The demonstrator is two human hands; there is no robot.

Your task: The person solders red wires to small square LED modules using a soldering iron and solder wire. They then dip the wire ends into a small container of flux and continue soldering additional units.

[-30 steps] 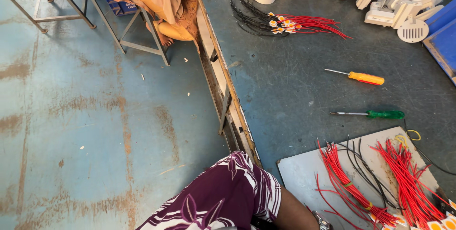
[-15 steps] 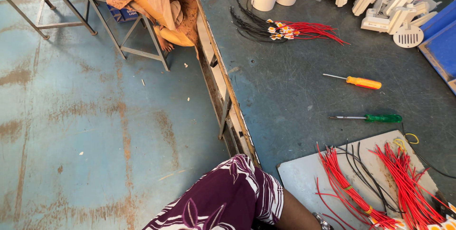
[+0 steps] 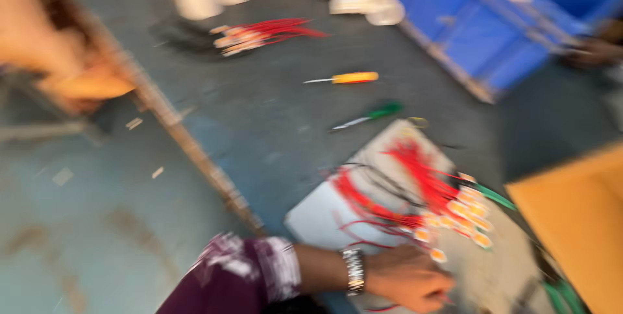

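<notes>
1. Left hand, wristwatch on, rests on the grey board by red wire leads; grip too blurred to tell. Right hand unseen.
2. Leads lie loose, unsorted.
3. Farther on the counter: green screwdriver, orange screwdriver, second wire bundle, untouched.

Bright, even daylight; we see no glare and only faint shadows. Heavy motion blur smears our whole view: the red wires, both screwdrivers and our hand lack crisp edges.
</notes>
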